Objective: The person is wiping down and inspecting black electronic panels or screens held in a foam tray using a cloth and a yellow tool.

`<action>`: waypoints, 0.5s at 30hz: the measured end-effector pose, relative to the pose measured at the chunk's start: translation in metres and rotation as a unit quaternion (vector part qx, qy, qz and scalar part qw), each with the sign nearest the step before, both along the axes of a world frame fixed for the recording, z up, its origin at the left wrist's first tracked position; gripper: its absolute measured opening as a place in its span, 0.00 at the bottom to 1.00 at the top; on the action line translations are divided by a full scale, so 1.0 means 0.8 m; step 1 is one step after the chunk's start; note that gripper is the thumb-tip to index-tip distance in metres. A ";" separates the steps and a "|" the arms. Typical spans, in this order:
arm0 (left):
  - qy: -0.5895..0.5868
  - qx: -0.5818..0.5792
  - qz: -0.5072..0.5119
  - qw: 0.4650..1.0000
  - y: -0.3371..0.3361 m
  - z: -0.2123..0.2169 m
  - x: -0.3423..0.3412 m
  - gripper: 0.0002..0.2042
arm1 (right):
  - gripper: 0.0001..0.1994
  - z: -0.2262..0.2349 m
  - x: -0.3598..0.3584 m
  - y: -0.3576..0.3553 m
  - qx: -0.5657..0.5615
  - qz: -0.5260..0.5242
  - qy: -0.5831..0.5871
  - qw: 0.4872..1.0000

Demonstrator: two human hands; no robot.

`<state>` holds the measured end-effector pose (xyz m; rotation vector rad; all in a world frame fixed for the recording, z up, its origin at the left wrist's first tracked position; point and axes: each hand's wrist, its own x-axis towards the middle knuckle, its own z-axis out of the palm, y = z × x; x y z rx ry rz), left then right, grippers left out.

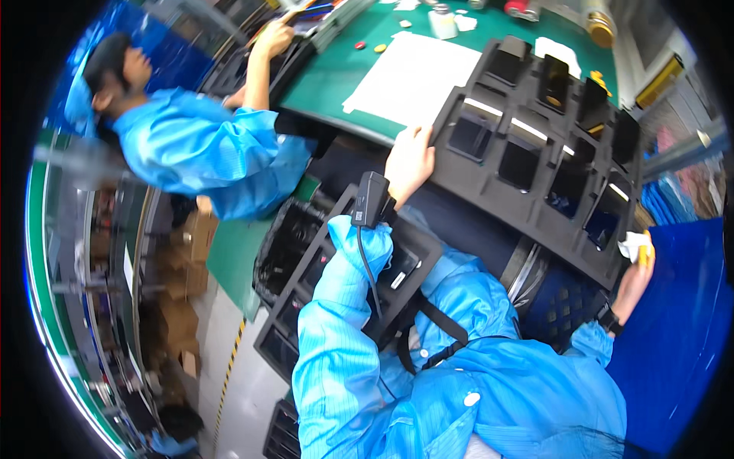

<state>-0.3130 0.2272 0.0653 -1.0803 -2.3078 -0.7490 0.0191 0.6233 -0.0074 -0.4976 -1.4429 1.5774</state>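
Note:
A black foam tray (489, 200) sits tilted across the bench edge, with several dark phone-like glass panels (522, 157) lying in its slots. My left hand (410, 164) is closed at the tray's left edge, its fingertips partly hidden. By the tray's lower right corner, my right hand (636, 277) is closed on a crumpled white wipe (633, 245); yellow covers show on its fingers. Whether the right hand also touches the tray, I cannot tell. Both wrists carry dark strapped devices, the left one with a cable.
The green bench (329, 80) holds a white sheet (417, 76) and a small bottle (442, 21). Below my left forearm is another black tray (279, 344) with dark panels. A co-worker in blue (195, 145) works at the left, near a black-lined bin (287, 245).

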 end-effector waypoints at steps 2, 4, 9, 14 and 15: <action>0.024 0.004 0.006 1.000 -0.025 0.025 0.032 0.16 | 0.18 0.035 0.011 -0.035 0.027 0.004 0.056 0.998; 0.008 -0.044 0.024 0.999 -0.076 0.064 0.080 0.14 | 0.17 0.049 0.014 -0.061 0.011 0.039 0.087 0.995; -0.045 -0.048 0.136 0.989 -0.208 0.094 0.188 0.12 | 0.13 0.087 -0.059 -0.201 0.066 0.278 0.050 0.957; -0.098 -0.046 0.326 0.939 -0.276 0.047 0.289 0.09 | 0.11 0.083 -0.152 -0.357 -0.105 0.541 0.008 0.835; -0.127 -0.022 0.363 0.923 -0.285 0.038 0.312 0.09 | 0.08 0.081 -0.170 -0.376 -0.152 0.593 -0.001 0.791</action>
